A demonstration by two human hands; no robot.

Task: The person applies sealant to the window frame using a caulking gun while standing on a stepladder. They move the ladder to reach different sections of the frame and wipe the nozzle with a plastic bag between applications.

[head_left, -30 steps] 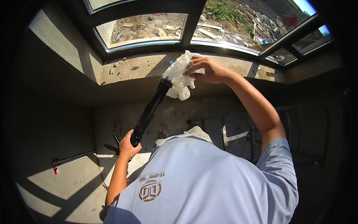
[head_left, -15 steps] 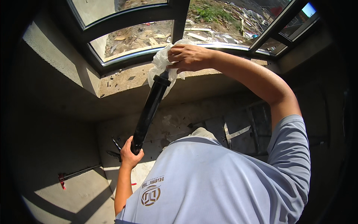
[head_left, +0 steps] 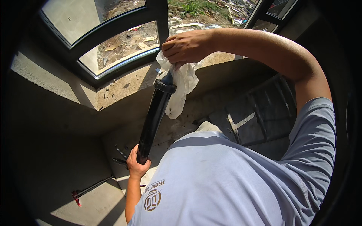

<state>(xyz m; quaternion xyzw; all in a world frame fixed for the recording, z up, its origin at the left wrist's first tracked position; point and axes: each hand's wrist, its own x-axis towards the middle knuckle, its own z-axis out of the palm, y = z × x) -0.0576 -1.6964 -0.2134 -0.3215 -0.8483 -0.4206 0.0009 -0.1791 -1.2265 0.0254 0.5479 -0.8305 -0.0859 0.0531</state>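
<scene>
My left hand (head_left: 137,162) is wrapped round the lower end of a black caulking gun (head_left: 152,122), whose barrel slants up and away from me. A ring cap (head_left: 165,86) closes the top of the barrel, and a dark bluish nozzle (head_left: 167,77) sticks out of it. My right hand (head_left: 187,46) is closed over a crumpled whitish plastic bag (head_left: 181,94) at the nozzle. The bag hangs down beside the barrel. My right fingers hide the nozzle's tip. The gun's handle (head_left: 121,158) shows in part beyond my left hand.
In front stands a dark window frame (head_left: 162,26) above a concrete sill (head_left: 113,94) with small bits of debris. A ladder (head_left: 260,115) lies in shadow at the right. At lower left is a red-ended tool (head_left: 76,196) on a long rod. Rubble (head_left: 130,43) lies outside.
My right hand has shifted slightly left in the picture, and the bag now hangs lower, right of the barrel. More of the nozzle shows. The view has shifted, and my left hand keeps its grip.
</scene>
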